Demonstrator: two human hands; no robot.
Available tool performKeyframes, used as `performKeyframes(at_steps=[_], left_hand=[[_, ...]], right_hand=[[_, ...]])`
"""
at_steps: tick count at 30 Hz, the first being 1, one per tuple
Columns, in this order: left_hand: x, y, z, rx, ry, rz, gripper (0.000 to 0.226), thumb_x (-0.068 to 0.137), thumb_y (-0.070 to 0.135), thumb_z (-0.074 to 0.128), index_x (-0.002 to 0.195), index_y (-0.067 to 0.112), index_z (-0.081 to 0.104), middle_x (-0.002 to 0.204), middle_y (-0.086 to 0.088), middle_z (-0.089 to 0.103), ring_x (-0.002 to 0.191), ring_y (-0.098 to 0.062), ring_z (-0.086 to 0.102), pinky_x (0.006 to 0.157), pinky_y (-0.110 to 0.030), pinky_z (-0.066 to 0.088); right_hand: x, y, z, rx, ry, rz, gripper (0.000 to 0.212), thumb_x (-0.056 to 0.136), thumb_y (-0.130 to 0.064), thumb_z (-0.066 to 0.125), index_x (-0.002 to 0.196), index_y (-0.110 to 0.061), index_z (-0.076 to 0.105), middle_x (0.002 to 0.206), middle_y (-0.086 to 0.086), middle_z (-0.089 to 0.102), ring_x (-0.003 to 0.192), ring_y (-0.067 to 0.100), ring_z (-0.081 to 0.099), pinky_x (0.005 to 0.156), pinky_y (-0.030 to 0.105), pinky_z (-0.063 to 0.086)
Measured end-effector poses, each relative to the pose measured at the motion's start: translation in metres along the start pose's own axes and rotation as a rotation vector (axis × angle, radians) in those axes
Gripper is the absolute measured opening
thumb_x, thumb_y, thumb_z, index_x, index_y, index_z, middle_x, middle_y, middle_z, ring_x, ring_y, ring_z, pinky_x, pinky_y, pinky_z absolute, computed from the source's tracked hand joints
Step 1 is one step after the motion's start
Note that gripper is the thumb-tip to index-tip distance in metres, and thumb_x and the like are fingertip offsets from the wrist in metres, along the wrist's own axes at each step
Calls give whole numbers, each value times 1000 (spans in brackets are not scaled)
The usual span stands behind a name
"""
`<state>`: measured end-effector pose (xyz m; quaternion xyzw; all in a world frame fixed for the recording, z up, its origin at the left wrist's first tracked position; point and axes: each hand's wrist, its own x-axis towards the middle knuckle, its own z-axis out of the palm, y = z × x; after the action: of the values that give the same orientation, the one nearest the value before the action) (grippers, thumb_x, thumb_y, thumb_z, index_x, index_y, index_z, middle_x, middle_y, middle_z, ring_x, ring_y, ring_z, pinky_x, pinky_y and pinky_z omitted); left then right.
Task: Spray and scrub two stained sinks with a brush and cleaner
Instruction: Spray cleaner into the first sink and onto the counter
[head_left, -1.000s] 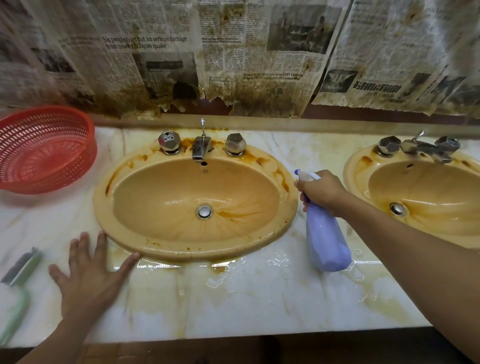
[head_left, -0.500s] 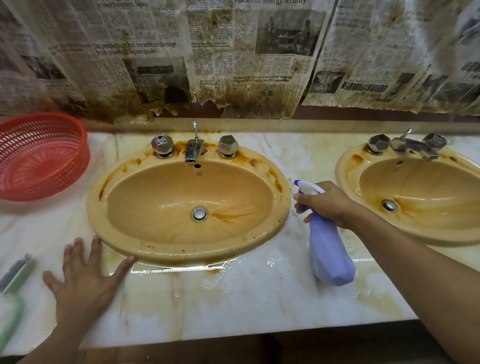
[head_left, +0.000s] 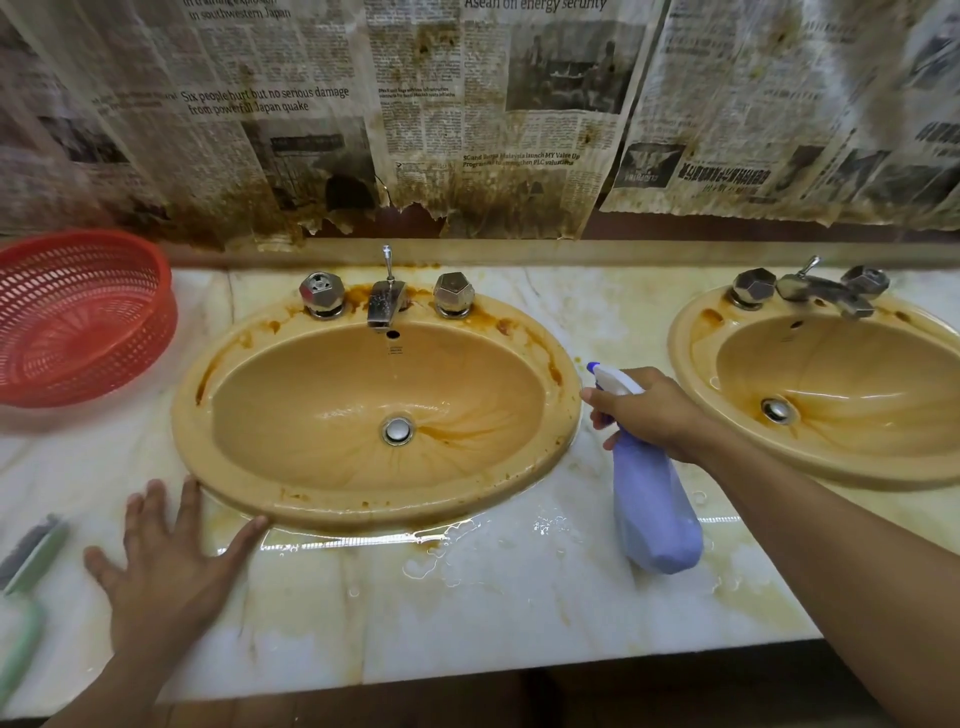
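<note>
Purple spray bottle (head_left: 655, 514) gripped at neck by right hand (head_left: 652, 413); left hand (head_left: 171, 566) flat, fingers spread, on countertop (head_left: 467, 613).

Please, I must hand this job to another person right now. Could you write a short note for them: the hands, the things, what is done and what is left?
Left hand: open, flat on the counter, thumb at the front rim of the left sink.
Right hand: grips the spray bottle between the two sinks. The bottle is tilted, with the nozzle toward the left sink.
Brush: on the counter at the far left, not held.
Done: the counter is wet in front of the left sink, so some spraying seems done.
Left: brown stains show on the left sink and the right sink. Spray and scrub both.
</note>
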<state>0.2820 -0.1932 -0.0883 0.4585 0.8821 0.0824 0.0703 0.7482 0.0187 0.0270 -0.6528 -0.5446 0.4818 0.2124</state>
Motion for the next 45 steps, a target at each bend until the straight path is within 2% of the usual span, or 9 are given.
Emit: performKeyframes(at_steps=[4, 11, 14, 22, 30, 35, 38, 41, 45], left_hand=[[0, 0, -1, 9, 5, 11, 108, 77, 97, 21, 161, 28, 25, 171, -7, 11, 158, -19, 1, 118, -67, 4], [1, -1, 2, 16, 1, 5, 110, 76, 98, 19, 162, 29, 24, 171, -6, 10, 158, -18, -1, 119, -66, 3], [1, -3, 3, 12, -1, 5, 111, 76, 98, 19, 162, 28, 24, 171, -5, 10, 158, -18, -1, 119, -67, 4], [2, -4, 4, 11, -4, -2, 111, 75, 99, 20, 162, 29, 23, 172, -5, 9, 158, -17, -2, 120, -65, 2], [2, -1, 0, 13, -10, -10, 114, 74, 100, 15, 163, 28, 23, 172, -4, 8, 158, -17, -3, 120, -64, 1], [1, 2, -4, 2, -19, -10, 115, 73, 100, 15, 163, 28, 23, 172, -5, 8, 158, -18, -3, 121, -63, -1], [1, 2, -5, 7, -23, -13, 115, 73, 100, 15, 163, 29, 23, 172, -4, 7, 158, -17, -4, 121, -63, -1], [2, 1, -4, 8, -26, -14, 115, 73, 100, 15, 163, 28, 22, 172, -3, 6, 158, -17, -5, 121, -62, -1], [1, 1, -4, -2, -17, -12, 115, 73, 100, 16, 163, 28, 24, 172, -4, 8, 158, -17, -3, 121, -63, -1]], right_hand=[[12, -8, 1, 48, -44, -32, 29, 89, -30, 80, 99, -4, 73, 101, 22, 73, 98, 34, 72, 72, 49, 64], [26, -23, 13, -16, -7, 12, 26, 90, -22, 74, 89, 3, 68, 69, 16, 69, 61, 26, 64, 56, 40, 60], [29, -26, 15, -73, 41, 18, 23, 89, -22, 73, 82, -1, 66, 64, 14, 68, 52, 28, 61, 64, 46, 62], [48, -34, 13, -35, -67, -32, 29, 89, -26, 79, 94, 2, 72, 84, 23, 74, 73, 25, 71, 66, 44, 64], [61, -55, 18, -57, -200, -6, 36, 87, -24, 82, 103, 6, 70, 94, 28, 73, 74, 26, 68, 75, 47, 63], [60, -59, 17, -67, -166, -61, 34, 83, -27, 86, 94, 2, 72, 76, 20, 69, 68, 37, 65, 79, 58, 62], [52, -54, 22, -44, -159, -100, 24, 87, -21, 82, 93, 0, 73, 84, 26, 71, 74, 38, 68, 72, 52, 64], [43, -48, 31, -46, -81, -81, 15, 91, -21, 76, 92, -7, 72, 70, 20, 69, 62, 26, 65, 57, 39, 59], [40, -44, 37, -42, 23, -39, 18, 92, -21, 71, 81, -9, 64, 61, 13, 66, 49, 26, 59, 57, 34, 55]])
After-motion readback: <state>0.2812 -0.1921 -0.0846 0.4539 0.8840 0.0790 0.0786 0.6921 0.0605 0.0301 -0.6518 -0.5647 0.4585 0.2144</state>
